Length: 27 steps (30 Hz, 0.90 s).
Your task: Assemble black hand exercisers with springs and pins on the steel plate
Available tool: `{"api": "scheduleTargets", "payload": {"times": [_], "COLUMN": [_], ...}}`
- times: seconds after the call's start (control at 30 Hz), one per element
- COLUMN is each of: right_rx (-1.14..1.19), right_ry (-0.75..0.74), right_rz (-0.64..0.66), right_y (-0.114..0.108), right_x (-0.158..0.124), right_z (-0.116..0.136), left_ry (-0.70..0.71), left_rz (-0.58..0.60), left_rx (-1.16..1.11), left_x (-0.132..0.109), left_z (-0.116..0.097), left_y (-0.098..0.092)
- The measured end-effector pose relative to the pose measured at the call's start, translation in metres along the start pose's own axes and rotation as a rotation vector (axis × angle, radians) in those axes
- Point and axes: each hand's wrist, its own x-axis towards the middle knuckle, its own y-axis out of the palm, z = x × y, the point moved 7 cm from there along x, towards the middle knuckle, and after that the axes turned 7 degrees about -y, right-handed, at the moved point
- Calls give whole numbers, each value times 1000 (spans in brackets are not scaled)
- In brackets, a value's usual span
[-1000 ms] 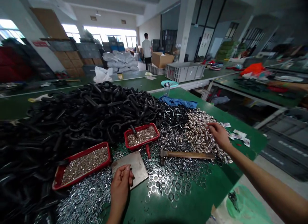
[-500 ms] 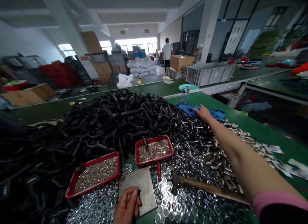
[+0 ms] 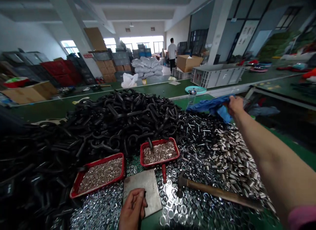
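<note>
My right hand (image 3: 235, 106) is closed on the edge of a blue cloth (image 3: 209, 105), lifting it at the back right of the table. The cloth's left end trails beside a clear glass jar (image 3: 192, 97). My left hand (image 3: 133, 208) rests at the near edge of a flat metal plate (image 3: 143, 187), its fingers curled and the thumb pressed against them. Whatever it holds, if anything, is hidden. Between the hands lies a claw hammer (image 3: 217, 192) on scattered metal rings (image 3: 182, 208). Two red trays, a left one (image 3: 124, 167) and a middle one (image 3: 178, 151), hold small metal pins.
A large heap of black plastic handles (image 3: 128, 114) covers the left and centre. Metal sleeves (image 3: 237, 160) and dark bolts (image 3: 197, 129) lie to the right. Behind are a turquoise lid (image 3: 197, 90), a grey crate (image 3: 218, 76) and a person (image 3: 172, 53) standing far off.
My right hand has taken hold of the blue cloth and drawn it right and up off the pile. My left hand has stayed on the plate.
</note>
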Motion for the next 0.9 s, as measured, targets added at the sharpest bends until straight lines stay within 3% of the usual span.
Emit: {"api": "scheduleTargets", "payload": {"times": [0.1, 0.17, 0.27, 0.37, 0.5, 0.6, 0.7, 0.77, 0.83, 0.9], "right_rx": [149, 305, 589, 434, -159, -327, -427, -472, -509, -554], "right_ry": [13, -76, -270, -271, -90, 9, 68, 73, 56, 9], "right_rz": [-165, -245, -183, 37, 365, 492, 481, 409, 293, 118], "right_y": [-82, -135, -184, -181, -127, -94, -82, -89, -112, -154], "right_x": [15, 14, -10, -53, -133, -191, -219, -219, -211, -207], "right_z": [31, 59, 95, 89, 19, -29, -51, -50, -41, -24], "left_ry": [65, 113, 163, 229, 292, 305, 318, 327, 335, 337], "left_rz": [52, 71, 86, 84, 95, 114, 126, 125, 116, 110], "left_rx": [42, 62, 101, 129, 143, 140, 138, 131, 123, 114], "left_x": [1, 2, 1, -5, -8, -7, -7, -8, -9, -9], "left_z": [-1, -1, -3, -11, -17, -16, -16, -16, -17, -18], "left_y": [0, -1, -1, -1, 0, 0, 1, 1, 1, 0]}}
